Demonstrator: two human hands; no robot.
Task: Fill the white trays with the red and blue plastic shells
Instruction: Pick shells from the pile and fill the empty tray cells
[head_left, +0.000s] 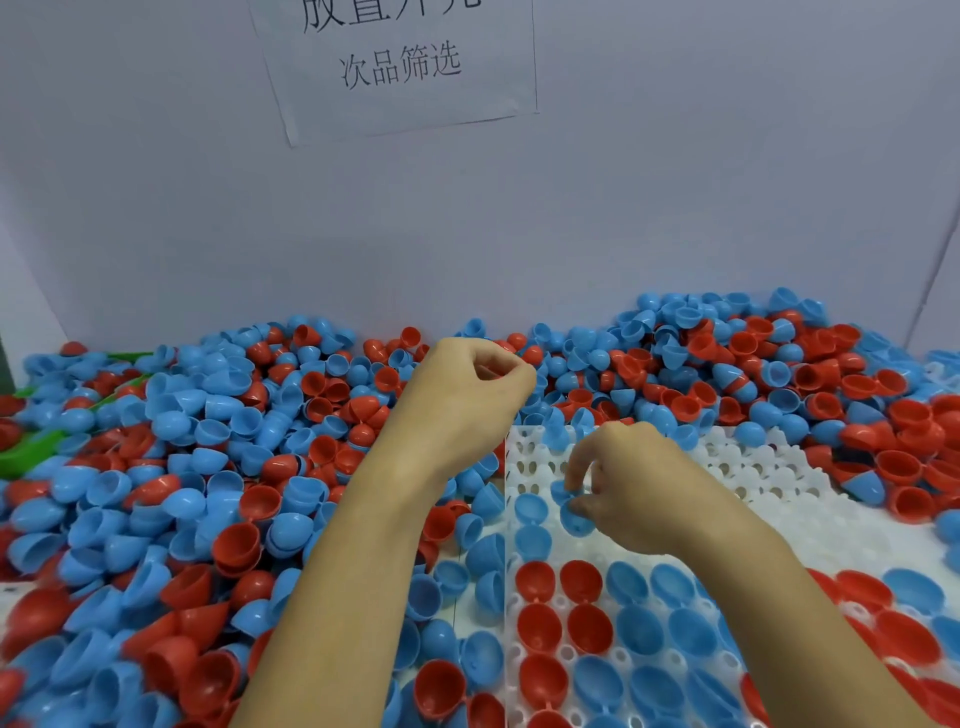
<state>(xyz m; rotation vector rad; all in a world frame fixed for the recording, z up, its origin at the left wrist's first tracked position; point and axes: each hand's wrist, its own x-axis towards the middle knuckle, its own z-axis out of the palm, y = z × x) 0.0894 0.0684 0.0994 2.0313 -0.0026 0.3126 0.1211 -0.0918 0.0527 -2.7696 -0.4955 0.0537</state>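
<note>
**Seating a blue shell in the white tray**

The right hand (618, 488) is pinching a blue shell (575, 517) between thumb and fingertips and is lowering it, open side up, toward an empty pocket in the middle rows of the white tray (779, 483). Holding it by the rim this way is probably letting the rounded bottom drop straight into the hole.

The left hand (467, 395) is hanging curled in a loose fist over the heap of loose shells (208, 467); whether it is gripping anything inside is hidden. It is likely waiting over the supply so the next piece is within reach.

The tray is sitting at the right, pressed against the heap, which is covering the tabletop to the left and rear. Its near rows are already holding red shells (540, 623) and blue shells in pockets, all open side up, while the far rows are showing bare holes. A sheet of paper (395, 67) is hanging on the wall behind.

By the look of it, roughly half the tray is waiting to be filled.
</note>
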